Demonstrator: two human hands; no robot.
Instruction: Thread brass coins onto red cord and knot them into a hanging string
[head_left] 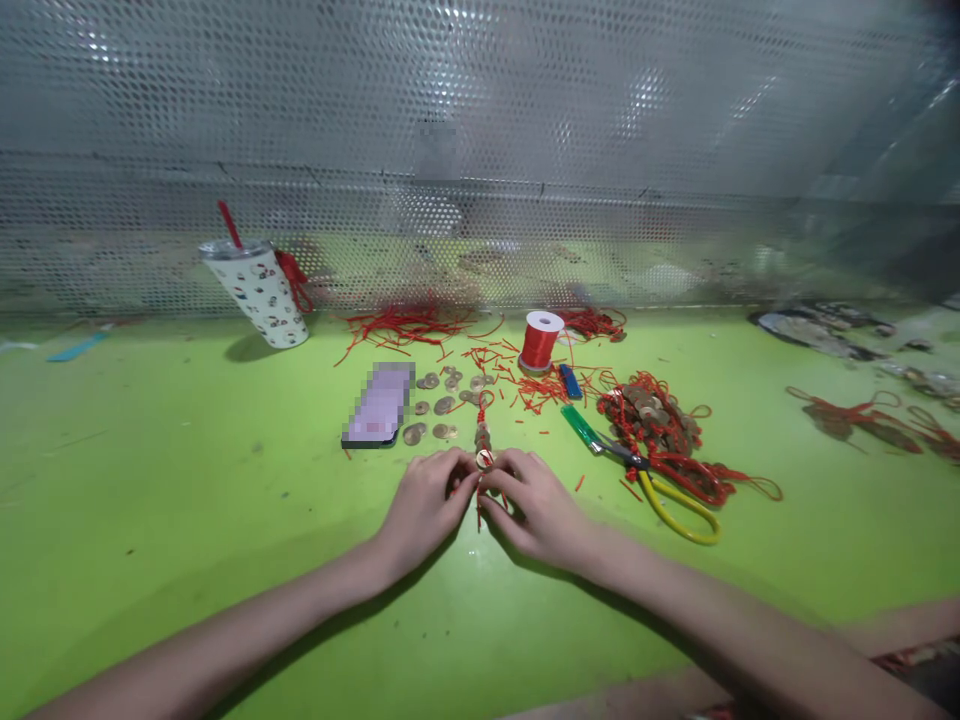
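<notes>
My left hand [425, 503] and my right hand [534, 505] rest side by side on the green table [187, 480], fingertips meeting. Both pinch a short string of brass coins tied with red cord [484, 448], which runs away from me from between the fingers. A loose end of red cord hangs down between the two hands. Several loose coins [439, 400] lie just beyond the hands.
A phone [380, 405] lies left of the coins. A red cord spool [539, 341], a blue lighter [570, 381], yellow-handled scissors [660, 485] and a pile of finished coin strings [660, 425] sit to the right. A patterned cup [259, 290] stands at the back left before a perforated metal wall.
</notes>
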